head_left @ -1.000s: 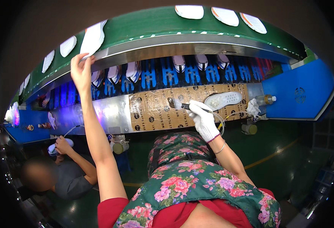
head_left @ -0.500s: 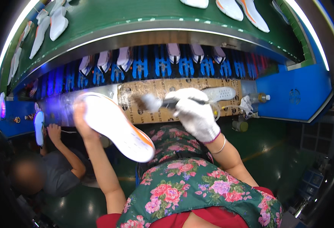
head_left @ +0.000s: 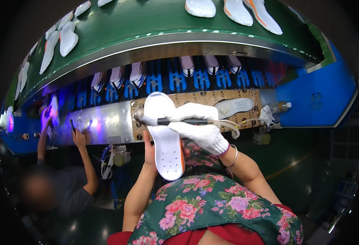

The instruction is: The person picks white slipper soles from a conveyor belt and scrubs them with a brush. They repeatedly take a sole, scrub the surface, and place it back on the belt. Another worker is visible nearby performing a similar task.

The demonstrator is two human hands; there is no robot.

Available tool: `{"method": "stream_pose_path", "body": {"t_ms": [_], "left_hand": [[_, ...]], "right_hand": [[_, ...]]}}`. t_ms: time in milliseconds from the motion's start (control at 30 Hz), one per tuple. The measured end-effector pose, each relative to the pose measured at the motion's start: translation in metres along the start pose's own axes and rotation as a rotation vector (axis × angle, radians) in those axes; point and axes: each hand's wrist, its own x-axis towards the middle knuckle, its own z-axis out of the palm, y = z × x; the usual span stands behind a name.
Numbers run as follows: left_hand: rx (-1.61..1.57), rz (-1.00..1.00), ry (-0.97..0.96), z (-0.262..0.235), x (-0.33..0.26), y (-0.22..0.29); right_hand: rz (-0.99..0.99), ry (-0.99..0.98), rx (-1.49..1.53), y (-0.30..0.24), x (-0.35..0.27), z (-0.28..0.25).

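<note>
My bare left hand point(head_left: 148, 152) is wrapped round a white shoe sole point(head_left: 168, 157) from beneath and beside it. The sole stands lengthwise in front of me, its dotted inner face up and an orange strip along its right edge. In a white knit glove, my right hand point(head_left: 202, 128) grips a brush point(head_left: 163, 121) with a black handle. The brush's dark bristle tip lies across the sole's upper part, near its left edge; contact is hard to tell. A thin tube point(head_left: 230, 124) runs from the handle's end. Right of the glove, another white sole point(head_left: 240, 105) rests on the cardboard.
Cardboard point(head_left: 196, 96) and clear film point(head_left: 106, 122) cover the work ledge. Behind stand blue clamps point(head_left: 177, 79) and shoe uppers point(head_left: 187, 65). Above, a green conveyor point(head_left: 147, 18) carries white soles. A bottle point(head_left: 283, 106) stands right; a co-worker point(head_left: 69, 179) works at left.
The sole has come rightward and turned, so its dotted face now shows. My gloved hand has brought the brush over it. At left, the co-worker's arms have shifted.
</note>
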Motion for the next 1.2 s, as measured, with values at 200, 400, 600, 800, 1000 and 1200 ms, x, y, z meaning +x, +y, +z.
{"method": "stream_pose_path", "body": {"t_ms": [200, 400, 600, 800, 1000, 1200], "left_hand": [[0.085, 0.242, -0.098, 0.041, 0.015, 0.007], [0.061, 0.343, -0.406, 0.024, 0.025, 0.0], [0.509, 0.319, 0.154, 0.049, 0.011, -0.012], [0.205, 0.33, -0.177, 0.028, 0.001, -0.004], [0.459, 0.408, 0.242, 0.03, -0.006, 0.008], [0.437, 0.523, 0.234, 0.026, -0.01, 0.019]], "right_hand": [[-0.305, 0.088, -0.196, -0.011, 0.005, 0.002], [-0.696, 0.072, -0.534, -0.009, 0.02, 0.001], [-0.787, -0.002, -0.656, 0.005, 0.001, 0.012], [-0.453, 0.061, -0.233, -0.002, -0.005, 0.016], [-0.701, -0.152, -0.529, 0.002, -0.014, 0.032], [-0.519, -0.072, -0.34, 0.0, -0.013, 0.03]]}}
